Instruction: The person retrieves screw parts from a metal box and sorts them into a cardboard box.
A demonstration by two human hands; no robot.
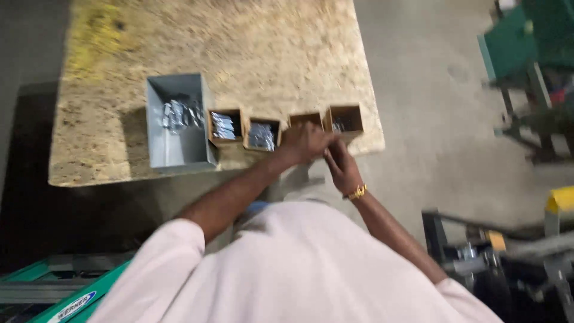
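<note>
Both hands meet at the board's [251,48] near edge, left hand [305,142] over third box [305,119], right hand [342,164] just beside it (finger state blurred, cannot tell).

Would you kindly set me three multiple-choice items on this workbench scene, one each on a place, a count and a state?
1. Where does the grey bin stand?
A. left of the cardboard boxes
B. right of them
C. on the floor

2. How many small cardboard boxes stand in the row?
A. two
B. four
C. six

3. How are the left hand and right hand placed?
A. far apart
B. close together at the board's near edge
C. both in the grey bin

Answers: 1 A, the bin sits at the row's left end. 2 B, four open tops show. 3 B, the hands meet by the third box.
</note>
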